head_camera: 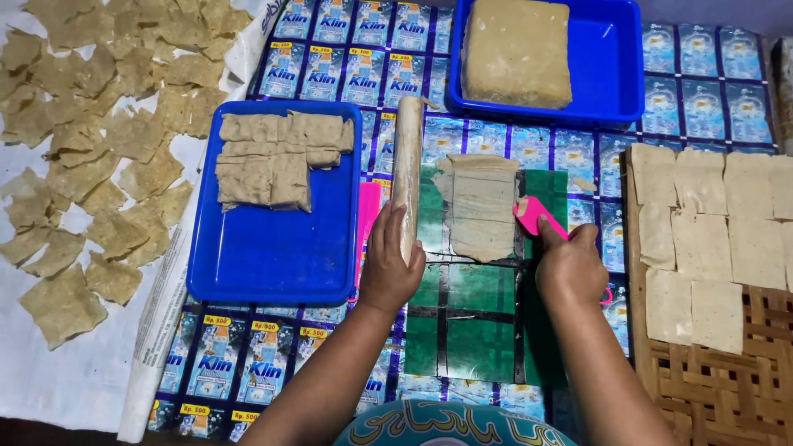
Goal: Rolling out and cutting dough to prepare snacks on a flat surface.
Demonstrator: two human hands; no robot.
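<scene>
My left hand [390, 263] grips the near end of a dough-coated rolling pin [406, 161] that lies lengthwise beside the green work mat [462, 318]. My right hand [570, 266] holds a pink plastic scraper [535, 216], its tip touching the right edge of a thin rolled sheet of beige dough [477, 206] on the mat. A second pink scraper [368, 211] lies between the pin and the blue tray.
A blue tray [273, 248] on the left holds folded dough sheets [277, 157]. A blue tub [607, 66] at the back holds a dough block [516, 51]. Cut squares [710, 239] lie on a woven rack at right; dried pieces [91, 149] cover white sheeting at left.
</scene>
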